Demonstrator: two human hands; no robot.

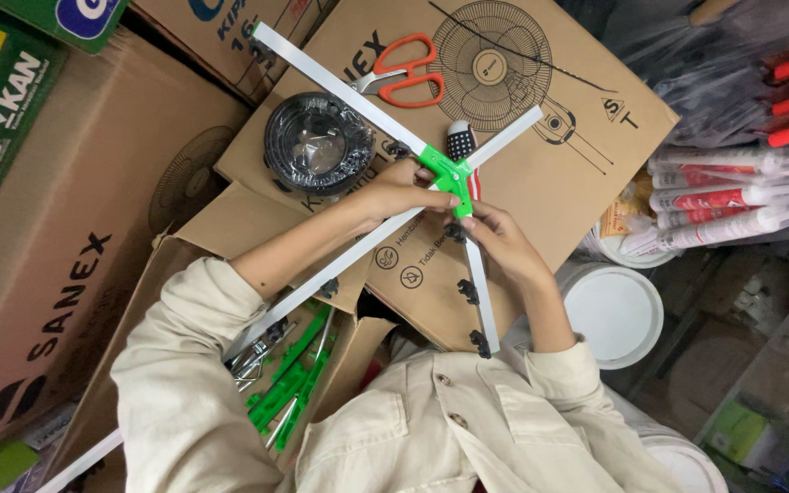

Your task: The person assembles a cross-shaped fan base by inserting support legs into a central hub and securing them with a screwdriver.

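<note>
A green plastic cross-shaped hub [447,173] joins several white flat bars over a cardboard box printed with a fan drawing [550,173]. One bar [321,78] runs up to the left, one [506,137] up to the right, and a long one [340,265] down to the left. My left hand [402,189] grips the hub from the left. My right hand [504,239] pinches the short lower bar [480,297], which carries black clips, right where it meets the hub.
Orange-handled scissors [405,71] and a black coil wrapped in clear plastic [319,144] lie on the box. An open carton [296,376] holds green parts and metal pieces. A white bucket lid [615,312] and bagged red-and-white tubes [732,196] are on the right. Stacked cartons [57,228] stand on the left.
</note>
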